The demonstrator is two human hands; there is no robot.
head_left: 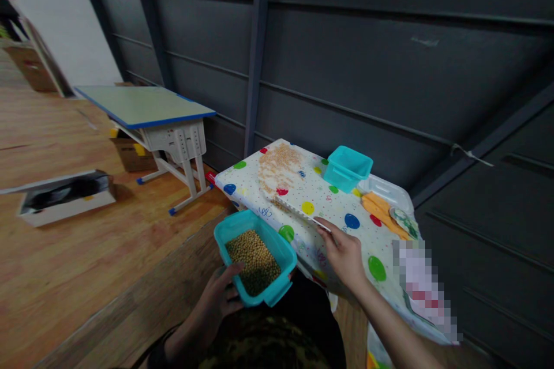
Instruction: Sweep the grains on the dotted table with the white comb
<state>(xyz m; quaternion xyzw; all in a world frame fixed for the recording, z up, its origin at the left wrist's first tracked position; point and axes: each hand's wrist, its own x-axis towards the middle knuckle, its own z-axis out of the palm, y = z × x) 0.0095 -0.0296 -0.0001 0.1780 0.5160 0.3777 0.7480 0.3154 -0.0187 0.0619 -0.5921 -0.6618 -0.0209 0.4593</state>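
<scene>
My left hand [223, 294] grips the near side of a turquoise plastic tub [281, 242], its thumb over the rim. Inside lie yellow soybeans [253, 251], with darker green ones toward the near end. The tub is held just off the table's front edge. Closed round one end of a thin white strip [298, 211], my right hand [344, 251] holds it low over the patterned tablecloth [320, 236]. A few beans lie beside the strip's far end. Beyond it, pale beans [279, 164] are spread loosely across the table's far left part.
A second turquoise tub [347, 168] stands at the table's back, beside a white tray [387, 193], an orange cloth [383, 213] and a round lidded item [403, 222]. A dark panelled wall [367, 69] rises behind. A school desk [151, 105] and an open box [69, 199] are left.
</scene>
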